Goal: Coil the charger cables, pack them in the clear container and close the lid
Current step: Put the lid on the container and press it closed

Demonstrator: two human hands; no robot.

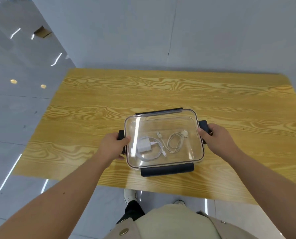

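Observation:
A clear rectangular container (186, 121) sits on the wooden table (109, 104) with its transparent lid (161, 123) lying on top. Seen through the lid are a white charger plug with a coiled cable (144, 145) on the left and a second coiled white cable (174, 140) to its right. Dark latches run along the lid's edges; the near latch (167, 170) sticks outward. My left hand (111, 146) grips the left side latch (121, 134). My right hand (216, 138) grips the right side latch (203, 126).
The table's near edge (161, 188) is close to my body. A white wall stands behind the table. Glossy grey floor lies to the left, with a cardboard box (42, 32) far off. My shoes show below the table edge.

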